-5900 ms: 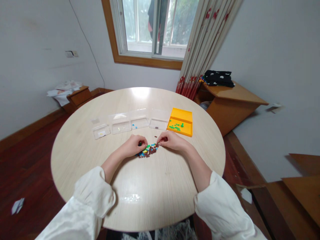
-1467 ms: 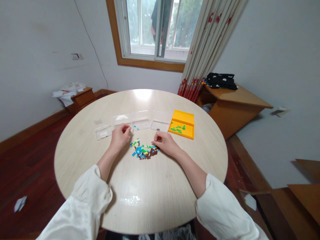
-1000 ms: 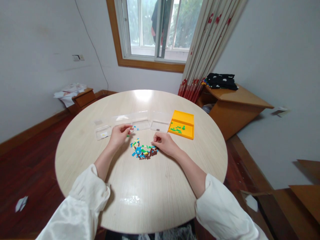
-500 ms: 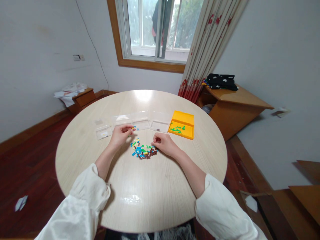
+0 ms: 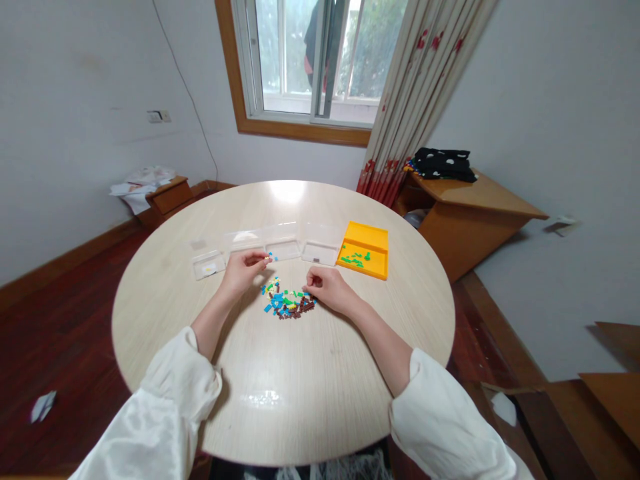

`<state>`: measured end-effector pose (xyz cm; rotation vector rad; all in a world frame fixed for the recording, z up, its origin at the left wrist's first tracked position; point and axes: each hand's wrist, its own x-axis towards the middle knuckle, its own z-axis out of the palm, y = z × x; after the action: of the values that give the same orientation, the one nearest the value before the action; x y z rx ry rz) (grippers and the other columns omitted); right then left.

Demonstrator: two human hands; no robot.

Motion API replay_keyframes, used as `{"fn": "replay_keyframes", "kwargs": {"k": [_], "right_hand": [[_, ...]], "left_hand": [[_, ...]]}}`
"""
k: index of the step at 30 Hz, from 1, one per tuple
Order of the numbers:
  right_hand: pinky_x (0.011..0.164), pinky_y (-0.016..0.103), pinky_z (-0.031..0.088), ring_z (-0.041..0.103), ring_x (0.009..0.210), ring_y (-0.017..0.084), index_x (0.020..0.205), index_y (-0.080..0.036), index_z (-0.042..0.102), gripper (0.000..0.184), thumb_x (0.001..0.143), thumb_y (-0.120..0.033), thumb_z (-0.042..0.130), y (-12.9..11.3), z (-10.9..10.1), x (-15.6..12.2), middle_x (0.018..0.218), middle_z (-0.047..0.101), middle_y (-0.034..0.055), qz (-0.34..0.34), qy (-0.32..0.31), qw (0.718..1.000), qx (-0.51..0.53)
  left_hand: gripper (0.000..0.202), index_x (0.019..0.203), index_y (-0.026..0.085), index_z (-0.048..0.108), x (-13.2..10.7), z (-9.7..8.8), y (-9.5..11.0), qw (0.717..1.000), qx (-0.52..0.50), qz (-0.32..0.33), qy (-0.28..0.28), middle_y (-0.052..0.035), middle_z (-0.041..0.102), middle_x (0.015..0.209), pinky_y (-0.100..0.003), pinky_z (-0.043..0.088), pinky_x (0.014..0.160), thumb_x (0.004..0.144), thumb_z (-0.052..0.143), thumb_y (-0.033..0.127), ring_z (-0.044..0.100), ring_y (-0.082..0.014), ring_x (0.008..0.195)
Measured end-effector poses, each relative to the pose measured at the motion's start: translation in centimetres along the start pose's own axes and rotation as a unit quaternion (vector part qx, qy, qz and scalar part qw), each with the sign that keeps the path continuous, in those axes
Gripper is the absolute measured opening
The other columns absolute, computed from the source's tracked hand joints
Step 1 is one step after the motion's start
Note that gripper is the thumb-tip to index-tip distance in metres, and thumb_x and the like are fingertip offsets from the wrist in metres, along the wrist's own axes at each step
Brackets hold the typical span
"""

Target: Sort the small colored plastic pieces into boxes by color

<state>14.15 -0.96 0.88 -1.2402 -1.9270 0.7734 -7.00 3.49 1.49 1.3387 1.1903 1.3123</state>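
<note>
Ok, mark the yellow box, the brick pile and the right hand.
Yellow box (image 5: 369, 232): head view, on its bare far half.
Brick pile (image 5: 288, 302): head view, near its middle.
Right hand (image 5: 327, 287): head view, on its back.

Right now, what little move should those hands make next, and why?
Probably let the right hand pick a green brick from the mixed pile: the hand is at the pile's edge, and the yellow box holds green pieces. Whether the hand already pinches something is too small to tell.

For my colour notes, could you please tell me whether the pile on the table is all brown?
No, the pile visibly mixes brown with blue, green and yellow.
</note>
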Motion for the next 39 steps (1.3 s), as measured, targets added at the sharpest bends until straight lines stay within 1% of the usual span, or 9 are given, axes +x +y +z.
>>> {"fn": "replay_keyframes", "kwargs": {"k": [4, 10, 19, 26, 31, 39], "right_hand": [[0.054, 0.02, 0.031, 0.04, 0.055, 0.008, 0.06, -0.017, 0.046, 0.018, 0.069, -0.009, 0.06, 0.05, 0.03, 0.02, 0.057, 0.046, -0.0064, 0.001, -0.002, 1.0, 0.001], [0.054, 0.02, 0.032, 0.041, 0.055, 0.008, 0.061, -0.017, 0.047, 0.016, 0.069, -0.011, 0.06, 0.23, 0.02, 0.04, 0.057, 0.047, -0.006, 0.0, -0.004, 1.0, 0.0], [0.054, 0.02, 0.031, 0.039, 0.055, 0.008, 0.061, -0.017, 0.047, 0.016, 0.069, -0.01, 0.059, 0.41, 0.18, 0.06, 0.057, 0.045, -0.0061, -0.004, -0.011, 1.0, -0.007], [0.054, 0.02, 0.031, 0.04, 0.056, 0.008, 0.061, -0.017, 0.047, 0.016, 0.069, -0.011, 0.059, 0.43, 0.18, 0.09, 0.058, 0.046, -0.0056, -0.005, -0.009, 1.0, -0.003], [0.054, 0.02, 0.031, 0.04, 0.055, 0.008, 0.061, -0.017, 0.047, 0.016, 0.069, -0.011, 0.059, 0.3, 0.09, 0.03, 0.057, 0.046, -0.006, -0.004, -0.006, 1.0, -0.003], [0.055, 0.021, 0.031, 0.039, 0.056, 0.008, 0.062, -0.016, 0.047, 0.015, 0.07, -0.01, 0.058, 0.38, 0.27, 0.07, 0.057, 0.045, -0.0059, -0.001, -0.016, 1.0, -0.005]], "left_hand": [[0.037, 0.064, 0.014, 0.068, 0.0, 0.09, -0.12, 1.0, -0.003, 0.005, 0.007, -0.0072, 0.069, 0.069, -0.032, 0.05, 0.069, 0.043, 0.082, 0.042, 0.061, -0.0174, 0.067], [0.034, 0.063, 0.014, 0.068, -0.06, 0.17, -0.21, 1.0, 0.001, 0.001, 0.0, -0.0069, 0.068, 0.067, -0.031, 0.049, 0.065, 0.044, 0.081, 0.039, 0.06, -0.0164, 0.062], [0.032, 0.061, 0.014, 0.065, -0.04, 0.04, -0.22, 0.999, 0.022, 0.019, 0.014, -0.0042, 0.065, 0.065, -0.028, 0.046, 0.061, 0.045, 0.08, 0.037, 0.057, -0.0142, 0.059], [0.03, 0.058, 0.015, 0.063, -0.23, 0.19, 0.18, 0.999, 0.025, 0.028, 0.005, -0.0029, 0.064, 0.062, -0.027, 0.045, 0.056, 0.043, 0.08, 0.036, 0.055, -0.013, 0.056], [0.026, 0.058, 0.015, 0.063, -0.17, 0.18, 0.06, 0.999, 0.027, 0.042, -0.005, -0.0019, 0.063, 0.062, -0.025, 0.044, 0.056, 0.046, 0.079, 0.033, 0.054, -0.0121, 0.056], [0.019, 0.062, 0.016, 0.068, -0.4, 0.05, 0.32, 0.997, 0.052, 0.059, -0.025, -0.0012, 0.061, 0.058, -0.024, 0.037, 0.048, 0.053, 0.075, 0.032, 0.048, -0.0101, 0.05]]}}
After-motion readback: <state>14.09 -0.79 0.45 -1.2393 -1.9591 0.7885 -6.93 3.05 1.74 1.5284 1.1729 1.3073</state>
